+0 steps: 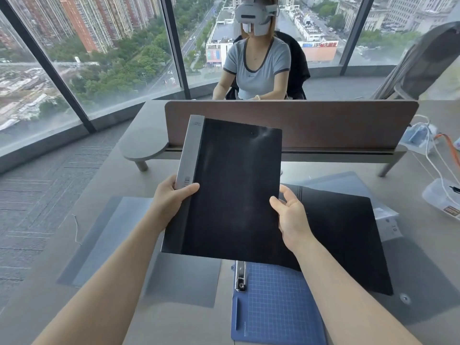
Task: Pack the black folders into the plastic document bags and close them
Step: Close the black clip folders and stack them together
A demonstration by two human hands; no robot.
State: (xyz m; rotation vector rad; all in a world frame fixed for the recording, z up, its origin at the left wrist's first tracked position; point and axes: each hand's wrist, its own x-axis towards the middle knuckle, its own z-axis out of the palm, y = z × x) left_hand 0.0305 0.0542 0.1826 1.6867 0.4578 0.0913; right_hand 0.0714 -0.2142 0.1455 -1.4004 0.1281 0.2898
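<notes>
I hold a black folder (pixel 231 185) with a grey spine strip up above the desk, tilted slightly. My left hand (pixel 171 195) grips its left edge at the bottom of the grey spine, thumb on top. My right hand (pixel 290 217) holds the right edge, fingers partly spread. A second black folder (pixel 348 240) lies flat on the desk at the right, under my right arm. A translucent plastic document bag (pixel 119 232) lies flat on the desk at the left, partly hidden by the held folder. Another plastic bag (pixel 388 220) pokes out beyond the flat folder.
A blue grid-patterned clipboard (pixel 276 305) lies at the near desk edge. A brown divider panel (pixel 323 123) crosses the desk, with a person seated behind it. A clear plastic box (pixel 440 197) and white cables sit at the far right. Floor drops away left.
</notes>
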